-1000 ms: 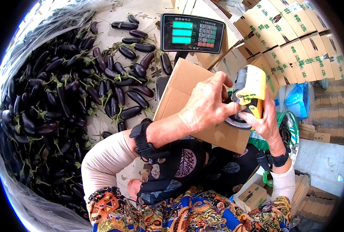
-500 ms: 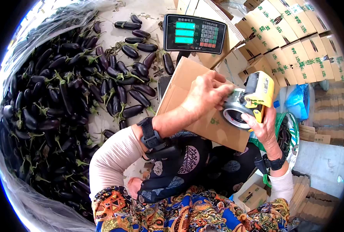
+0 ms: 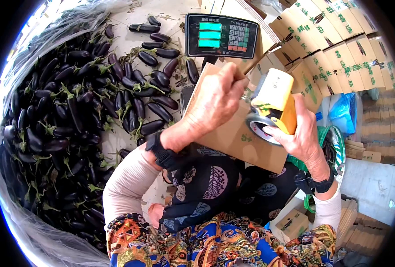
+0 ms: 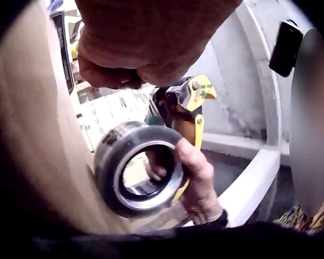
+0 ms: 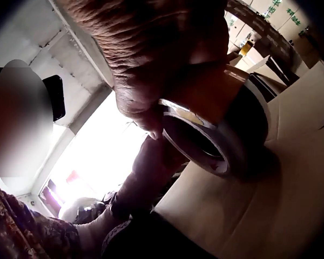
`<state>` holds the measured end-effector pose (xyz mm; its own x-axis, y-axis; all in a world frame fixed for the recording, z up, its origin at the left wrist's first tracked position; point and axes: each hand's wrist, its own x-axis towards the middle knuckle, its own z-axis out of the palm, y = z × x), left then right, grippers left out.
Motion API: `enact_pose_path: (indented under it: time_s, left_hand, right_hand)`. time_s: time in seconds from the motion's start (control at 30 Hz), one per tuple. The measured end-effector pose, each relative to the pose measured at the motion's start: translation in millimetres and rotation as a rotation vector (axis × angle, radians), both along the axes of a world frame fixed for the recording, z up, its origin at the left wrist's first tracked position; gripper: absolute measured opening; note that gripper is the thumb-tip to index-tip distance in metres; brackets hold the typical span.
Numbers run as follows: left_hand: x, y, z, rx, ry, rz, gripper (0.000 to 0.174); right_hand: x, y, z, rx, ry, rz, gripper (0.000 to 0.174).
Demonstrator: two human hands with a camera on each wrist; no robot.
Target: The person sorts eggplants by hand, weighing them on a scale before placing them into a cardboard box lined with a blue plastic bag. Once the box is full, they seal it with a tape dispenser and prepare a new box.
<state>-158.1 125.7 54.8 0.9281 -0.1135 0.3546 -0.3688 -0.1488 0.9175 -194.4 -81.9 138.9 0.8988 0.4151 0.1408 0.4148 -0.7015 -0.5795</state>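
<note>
My right hand (image 3: 302,129) grips a yellow tape dispenser (image 3: 275,91), its thumb at the core of the tape roll (image 3: 262,129). The roll's silvery ring and open core face the left wrist view, where the tape roll (image 4: 137,170) sits close to the cardboard. My left hand (image 3: 219,98) is up and left of the dispenser, fingers curled and pinching the free end of the tape, which is mostly hidden by the fingers. A shiny bit of tape (image 3: 249,95) shows between hand and dispenser. Under both hands lies a closed cardboard box (image 3: 233,138), tilted in view.
A scale display (image 3: 221,36) with lit green readouts stands behind the box. Many eggplants (image 3: 50,142) are heaped at the left on plastic sheeting (image 3: 33,240). Printed cartons (image 3: 339,66) are stacked at the back right, near a blue bag (image 3: 343,113) and flat cardboard (image 3: 379,124).
The left hand first worked against the tape roll, then drew away from it, up and left. The dispenser turned and moved slightly left over the box, still held in the right hand.
</note>
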Motion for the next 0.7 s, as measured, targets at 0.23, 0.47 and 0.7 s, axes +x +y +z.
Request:
enact_pose_path:
  time_s: [0.23, 0.47, 0.7]
  left_hand:
    - [13, 117, -18, -0.092, 0.385, 0.284, 0.014]
    - [1, 186, -87, -0.238, 0.51, 0.249, 0.019]
    - [13, 166, -108, -0.167, 0.497, 0.314, 0.02]
  right_hand:
    - [1, -5, 15, -0.218, 0.037, 0.053, 0.059]
    - [1, 7, 25, -0.391, 0.052, 0.103, 0.057]
    - [7, 13, 26, -0.437, 0.122, 0.065, 0.055]
